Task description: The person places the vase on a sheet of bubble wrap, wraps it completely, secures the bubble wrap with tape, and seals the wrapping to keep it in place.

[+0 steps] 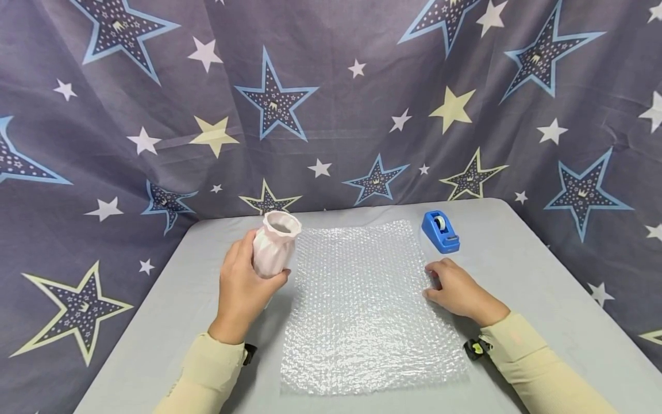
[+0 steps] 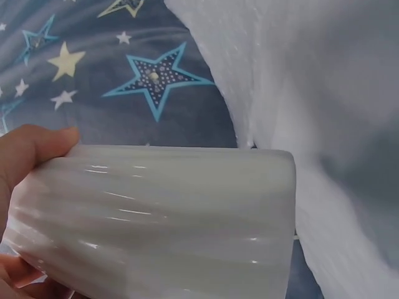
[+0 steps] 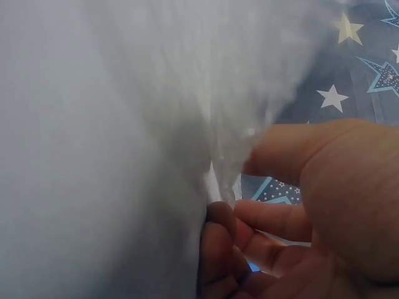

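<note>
My left hand (image 1: 242, 280) grips a pale pink-white ceramic vase (image 1: 273, 253) with a wavy rim and fluted sides. The vase is tilted a little, mouth up, by the left edge of a bubble wrap sheet (image 1: 357, 310). In the left wrist view, the glossy body of the vase (image 2: 168, 218) fills the lower part, with the thumb and fingers around one end. At the sheet's right edge is my right hand (image 1: 457, 290), fingers bent, thumb and forefinger apart. Close up, its fingers (image 3: 274, 221) touch the wrap's edge (image 3: 230, 162); no firm pinch shows.
A blue tape dispenser (image 1: 441, 231) with a roll of tape stands beyond the right hand, near the sheet's upper right corner. The bubble wrap lies flat on a table with a light grey cover (image 1: 522, 270). A dark star-patterned curtain (image 1: 331, 115) hangs behind and at both sides.
</note>
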Demonstrator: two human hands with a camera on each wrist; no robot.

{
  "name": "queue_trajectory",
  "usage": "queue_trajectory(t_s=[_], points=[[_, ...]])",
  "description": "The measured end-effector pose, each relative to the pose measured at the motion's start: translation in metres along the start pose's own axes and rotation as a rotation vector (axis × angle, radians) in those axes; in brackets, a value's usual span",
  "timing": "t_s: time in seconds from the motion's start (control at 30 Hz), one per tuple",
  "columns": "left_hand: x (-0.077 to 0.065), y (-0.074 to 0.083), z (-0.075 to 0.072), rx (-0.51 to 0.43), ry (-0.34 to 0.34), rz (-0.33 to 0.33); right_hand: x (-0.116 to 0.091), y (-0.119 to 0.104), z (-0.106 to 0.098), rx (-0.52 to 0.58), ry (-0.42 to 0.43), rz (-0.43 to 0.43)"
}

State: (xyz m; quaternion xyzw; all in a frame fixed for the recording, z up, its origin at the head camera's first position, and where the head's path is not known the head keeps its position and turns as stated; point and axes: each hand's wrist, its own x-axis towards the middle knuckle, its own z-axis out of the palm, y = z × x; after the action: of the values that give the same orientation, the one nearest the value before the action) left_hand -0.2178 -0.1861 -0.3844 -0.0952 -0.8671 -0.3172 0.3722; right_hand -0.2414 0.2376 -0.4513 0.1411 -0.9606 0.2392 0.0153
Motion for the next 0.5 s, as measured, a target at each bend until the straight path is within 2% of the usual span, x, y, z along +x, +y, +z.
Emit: queue_trajectory(t_s=[0.23, 0.5], points=[[-0.003, 0.010, 0.003, 0.013, -0.039, 0.036, 0.001, 0.000, -0.001, 0.003, -0.006, -0.004], [-0.007, 0.021, 0.007, 0.022, -0.113, 0.091, 0.000, 0.000, -0.002, -0.005, -0.004, -0.010]])
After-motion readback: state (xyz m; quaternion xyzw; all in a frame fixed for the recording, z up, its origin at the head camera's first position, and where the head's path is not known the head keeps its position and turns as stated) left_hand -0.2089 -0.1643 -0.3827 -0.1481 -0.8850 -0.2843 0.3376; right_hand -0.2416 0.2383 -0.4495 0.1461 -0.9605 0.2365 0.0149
